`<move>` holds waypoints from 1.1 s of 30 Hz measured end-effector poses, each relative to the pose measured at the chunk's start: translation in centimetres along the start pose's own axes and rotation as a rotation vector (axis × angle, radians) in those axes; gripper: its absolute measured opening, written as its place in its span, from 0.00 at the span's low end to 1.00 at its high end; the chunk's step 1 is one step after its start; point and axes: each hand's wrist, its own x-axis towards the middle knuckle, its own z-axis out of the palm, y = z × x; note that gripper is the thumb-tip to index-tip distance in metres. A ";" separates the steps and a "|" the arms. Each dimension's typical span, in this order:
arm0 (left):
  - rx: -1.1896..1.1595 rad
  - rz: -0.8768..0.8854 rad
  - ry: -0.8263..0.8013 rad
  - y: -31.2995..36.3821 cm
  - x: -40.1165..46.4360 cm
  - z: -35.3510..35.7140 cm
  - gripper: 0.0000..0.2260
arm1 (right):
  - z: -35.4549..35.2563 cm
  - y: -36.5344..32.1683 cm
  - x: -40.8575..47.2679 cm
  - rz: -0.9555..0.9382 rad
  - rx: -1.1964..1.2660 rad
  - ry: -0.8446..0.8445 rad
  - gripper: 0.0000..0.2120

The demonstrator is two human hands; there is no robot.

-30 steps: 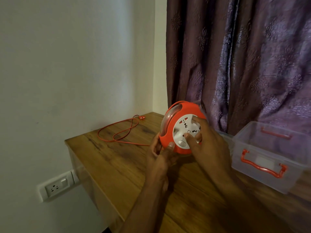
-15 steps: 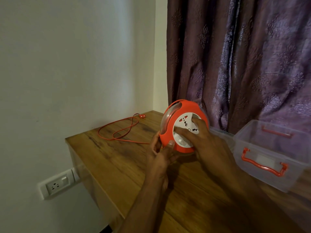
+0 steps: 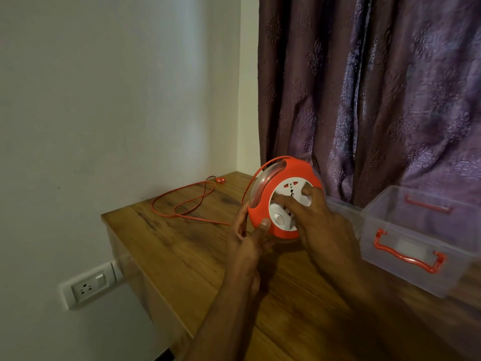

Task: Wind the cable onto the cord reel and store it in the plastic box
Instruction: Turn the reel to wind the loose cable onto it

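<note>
Both hands are up on the cord reel (image 3: 263, 216), held on edge above the wooden surface (image 3: 182, 256). The left hand (image 3: 247, 241) grips its lower left rim, thumb on the orange face, fingers curled behind. The right hand (image 3: 316, 217) presses curled fingertips (image 3: 283, 201) against the white socket disc (image 3: 282, 220). The orange cable (image 3: 182, 204) runs from the reel's left side and lies in loose loops on the surface toward the wall, ending at a red plug (image 3: 220, 180) near the far corner. The clear plastic box (image 3: 416, 246), with its orange handles, sits open on the right beside the purple curtain (image 3: 377, 87). A wall socket (image 3: 89, 285) shows at lower left.
</note>
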 end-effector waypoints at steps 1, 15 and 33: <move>0.000 0.004 -0.002 0.0 0.0 0.0 0.28 | 0.0 0.0 0.1 0.011 0.009 0.013 0.25; -0.023 0.015 -0.010 -0.4 -0.1 0.1 0.24 | 0.0 -0.8 0.1 0.243 0.353 0.201 0.25; -0.058 -0.007 0.054 0.4 -0.3 0.3 0.31 | -0.6 -1.2 0.1 0.090 0.170 0.180 0.24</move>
